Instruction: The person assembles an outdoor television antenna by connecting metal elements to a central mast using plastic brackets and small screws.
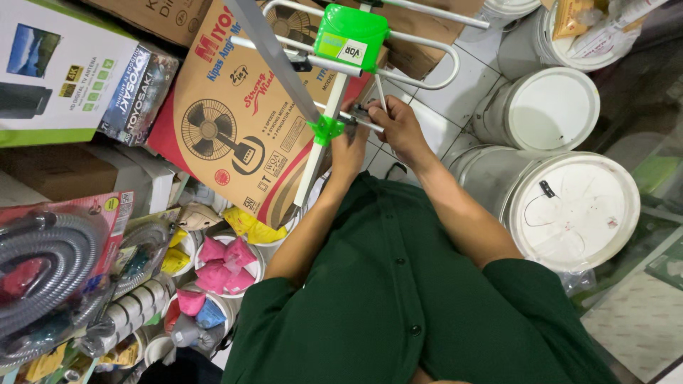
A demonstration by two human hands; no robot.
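left hand (pixel 348 149) closed around antenna (pixel 334 92) mast below green clamp (pixel 326 129) | right hand (pixel 398 128) pinching thin rod beside clamp | antenna upright above tiled floor | risk: long elements may snag fan box (pixel 235 121), slip, bend

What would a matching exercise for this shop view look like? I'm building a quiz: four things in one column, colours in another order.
Things:
1. antenna clamp
2. big bucket lid
3. fan box
4. shirt

Colours:
A. white
B. dark green
C. brown card with red print
D. bright green

Pairs: 1-D, 2-A, 3-C, 4-B

The left hand and right hand both hold the antenna near the clamp.
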